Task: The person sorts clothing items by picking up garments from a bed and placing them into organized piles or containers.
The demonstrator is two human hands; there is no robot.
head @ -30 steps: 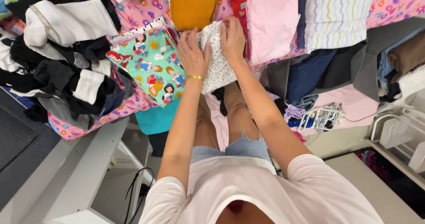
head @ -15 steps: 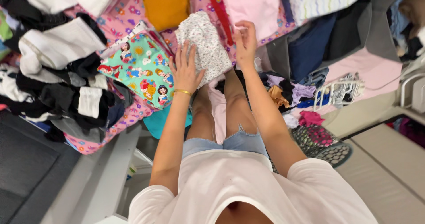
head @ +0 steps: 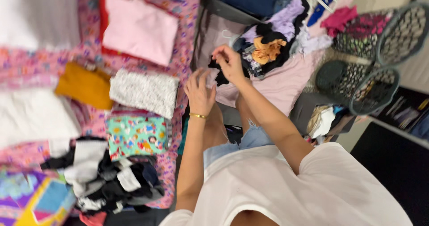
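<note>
A small dark garment, black and crumpled, lies just above the centre of the frame on a pale pink cloth, at the near edge of a loose heap of mixed clothes in the upper middle.

We look down on a cluttered laundry corner.
A floral sheet covers the bed; mesh baskets stand on dark floor.
</note>
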